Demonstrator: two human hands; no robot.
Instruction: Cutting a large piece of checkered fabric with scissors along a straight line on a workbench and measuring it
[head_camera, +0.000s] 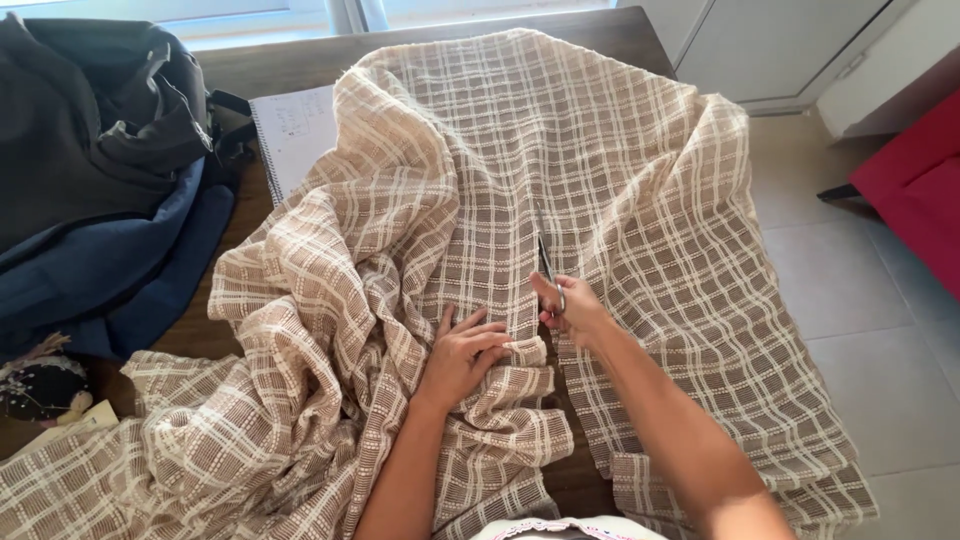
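Beige checked cloth (620, 180), soft, loosely woven, drapes over the wood counter (250, 68) & hangs off at 3 o'clock. Left hand (465, 355) lies flat w/ fingers spread, pinning the folds. Right hand (572, 312), grip closed on scissors (546, 262), blades pointing to 12. Likely light, floppy, shifts easily; hold near the cut line. Bags (90, 170) at 10 o'clock.

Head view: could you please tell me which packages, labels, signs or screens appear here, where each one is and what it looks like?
No packages, signs or screens.
Notebook: spiral-bound, white squared page with handwriting, far left on the table, partly under the fabric.
Paper tag: small, cream, near left edge, beside a dark pincushion-like thing.
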